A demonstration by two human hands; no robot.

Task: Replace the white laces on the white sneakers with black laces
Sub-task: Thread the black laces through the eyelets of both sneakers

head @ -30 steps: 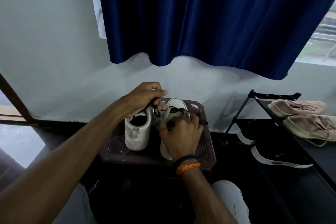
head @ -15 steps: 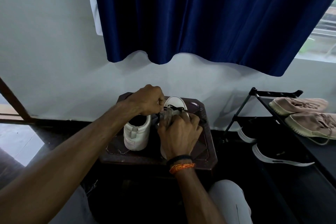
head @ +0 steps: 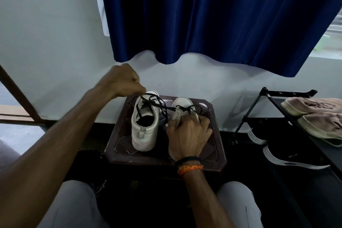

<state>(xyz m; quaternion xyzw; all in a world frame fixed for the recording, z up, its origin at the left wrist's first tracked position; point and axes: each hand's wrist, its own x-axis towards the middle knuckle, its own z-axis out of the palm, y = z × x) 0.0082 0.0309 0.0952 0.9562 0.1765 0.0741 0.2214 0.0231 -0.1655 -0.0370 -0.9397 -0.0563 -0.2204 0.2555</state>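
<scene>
Two white sneakers stand side by side on a dark brown stool (head: 118,146), toes toward the wall. The left sneaker (head: 145,129) has a loose black lace across its top. My left hand (head: 124,81) is raised above and left of it, pinching a black lace (head: 157,104) that runs taut across to the right sneaker (head: 182,105). My right hand (head: 188,135) grips the right sneaker at its opening and covers most of its rear half. No white laces are visible.
A black shoe rack (head: 288,94) stands at the right with beige shoes (head: 314,114) on top and black shoes (head: 288,155) below. A blue curtain (head: 212,15) hangs over the white wall behind. My knees are at the bottom edge.
My left hand has lifted up and to the left, pulling the black lace taut away from the right sneaker. The right hand stays on that sneaker.
</scene>
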